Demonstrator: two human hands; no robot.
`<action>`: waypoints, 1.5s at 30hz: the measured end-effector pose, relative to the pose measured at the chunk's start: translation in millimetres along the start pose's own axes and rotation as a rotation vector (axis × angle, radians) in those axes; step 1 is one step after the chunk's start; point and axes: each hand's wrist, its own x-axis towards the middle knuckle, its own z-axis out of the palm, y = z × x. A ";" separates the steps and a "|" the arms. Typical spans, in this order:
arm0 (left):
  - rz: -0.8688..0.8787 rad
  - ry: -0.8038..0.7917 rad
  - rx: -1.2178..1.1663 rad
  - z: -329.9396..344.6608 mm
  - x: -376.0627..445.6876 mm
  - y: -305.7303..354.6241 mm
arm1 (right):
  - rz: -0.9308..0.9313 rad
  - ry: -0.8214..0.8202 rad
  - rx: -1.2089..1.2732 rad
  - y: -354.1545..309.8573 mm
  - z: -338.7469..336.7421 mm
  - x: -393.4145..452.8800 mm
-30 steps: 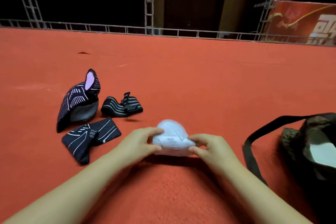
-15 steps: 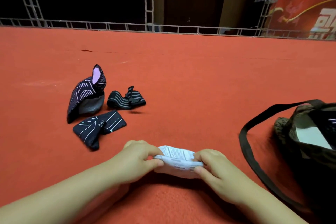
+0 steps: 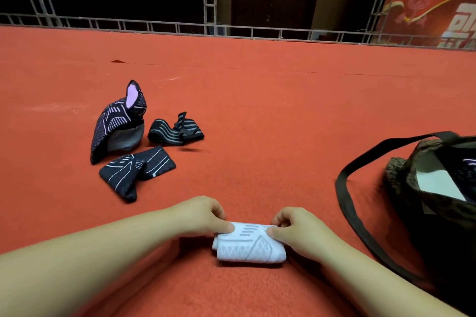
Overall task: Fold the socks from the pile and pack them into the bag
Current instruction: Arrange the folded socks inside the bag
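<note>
- Folded white sock bundle with grey diamond and dash pattern lies on the red carpet floor, between the two hands and nearest the camera.
- Left hand at the bundle's left top corner: fingers curled, thumb tip pressed on the fabric, pinching the edge. Forearm runs in from the lower left.
- Right hand at the right top corner: knuckles bent, thumb on the fabric, pinching that edge likewise. Forearm enters from the lower right.
- Right of the right hand, apart from it: dark patterned fabric bag, mouth open, pale lining and some dark item showing inside; its black strap loops over the carpet toward the hands.
- Beyond the left hand, to its left: folded black sock with white line pattern, flat on the carpet.
- Farther out: black sock with lilac lining, standing up in a peak, touching the folded one's far edge.
- Just right of it: crumpled black sock with grey stripes.
</note>
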 end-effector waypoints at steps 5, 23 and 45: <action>0.016 -0.178 0.062 1.0 -6.5 5.0 | 0.017 -0.197 -0.015 -5.5 -7.6 -0.4; 0.371 0.092 -0.843 11.9 -54.3 152.4 | -0.034 0.062 0.992 15.7 -101.0 -97.1; 0.419 -0.011 -0.473 83.5 25.1 379.2 | 0.234 0.701 0.306 182.3 -253.3 -143.0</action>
